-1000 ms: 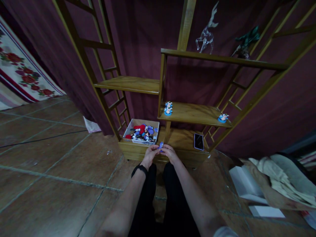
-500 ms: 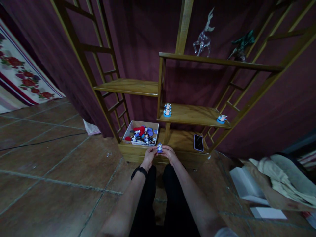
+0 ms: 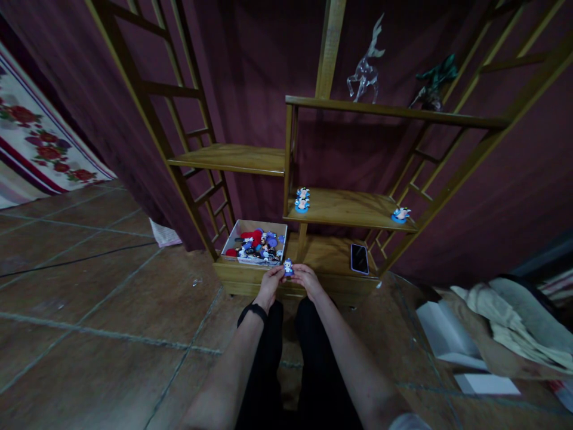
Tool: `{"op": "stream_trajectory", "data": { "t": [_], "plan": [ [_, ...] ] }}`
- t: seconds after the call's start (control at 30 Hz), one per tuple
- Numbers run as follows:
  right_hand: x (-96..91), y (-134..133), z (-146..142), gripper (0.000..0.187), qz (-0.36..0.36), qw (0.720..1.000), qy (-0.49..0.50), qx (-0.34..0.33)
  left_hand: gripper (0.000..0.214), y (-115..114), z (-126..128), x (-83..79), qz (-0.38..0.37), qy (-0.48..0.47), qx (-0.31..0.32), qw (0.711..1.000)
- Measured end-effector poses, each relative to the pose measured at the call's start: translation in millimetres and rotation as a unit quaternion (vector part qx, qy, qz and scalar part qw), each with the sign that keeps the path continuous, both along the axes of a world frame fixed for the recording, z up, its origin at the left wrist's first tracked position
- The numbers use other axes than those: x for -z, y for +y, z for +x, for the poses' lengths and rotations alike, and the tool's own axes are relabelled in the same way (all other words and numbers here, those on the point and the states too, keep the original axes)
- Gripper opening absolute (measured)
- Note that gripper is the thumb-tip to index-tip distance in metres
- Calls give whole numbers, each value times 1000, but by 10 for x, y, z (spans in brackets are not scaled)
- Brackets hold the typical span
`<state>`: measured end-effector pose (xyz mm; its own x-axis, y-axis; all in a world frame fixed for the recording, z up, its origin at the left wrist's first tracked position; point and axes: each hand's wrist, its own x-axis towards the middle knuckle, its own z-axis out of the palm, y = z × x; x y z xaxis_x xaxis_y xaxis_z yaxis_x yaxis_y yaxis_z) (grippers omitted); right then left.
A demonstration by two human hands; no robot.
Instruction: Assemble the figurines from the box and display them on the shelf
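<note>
My left hand (image 3: 271,280) and my right hand (image 3: 306,278) meet in front of me, fingers pinched on one small blue figurine (image 3: 288,267). They are just before the bottom board of a wooden shelf unit (image 3: 340,206). A white box (image 3: 255,242) of several small red, blue and dark figurines sits on that board to the left of my hands. On the middle shelf two blue figurines (image 3: 303,199) stand at its left end and another figurine (image 3: 400,214) at its right end.
A dark phone (image 3: 359,258) lies on the bottom board to the right. A clear glass deer (image 3: 364,68) and a dark green ornament (image 3: 433,80) stand on the top shelf. White boxes (image 3: 441,334) and a heap of cloth (image 3: 514,334) lie on the tiled floor at right.
The figurine between my fingers has turned upright and shows more plainly. The view has shifted slightly; both hands stay together in the same place.
</note>
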<state>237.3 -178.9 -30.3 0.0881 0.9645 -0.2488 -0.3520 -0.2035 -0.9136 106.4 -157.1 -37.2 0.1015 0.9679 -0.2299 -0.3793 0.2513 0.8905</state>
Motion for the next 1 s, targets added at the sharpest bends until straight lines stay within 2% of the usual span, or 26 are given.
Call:
{"op": "stream_trajectory", "data": {
  "t": [0.2, 0.47, 0.7, 1.0],
  "plan": [
    [18, 8, 7, 24, 7, 1000, -5, 1, 43, -25, 9, -36, 12, 32, 46, 998],
    [2, 5, 20, 22, 9, 1000, 17, -11, 47, -44, 3, -46, 29, 46, 36, 998],
    [-29, -18, 42, 22, 20, 999, 39, -5, 35, -21, -18, -4, -22, -20, 49, 998],
    [-33, -43, 33, 28, 32, 998, 46, -1, 18, -67, -46, -126, -53, -89, 96, 990]
  ]
}}
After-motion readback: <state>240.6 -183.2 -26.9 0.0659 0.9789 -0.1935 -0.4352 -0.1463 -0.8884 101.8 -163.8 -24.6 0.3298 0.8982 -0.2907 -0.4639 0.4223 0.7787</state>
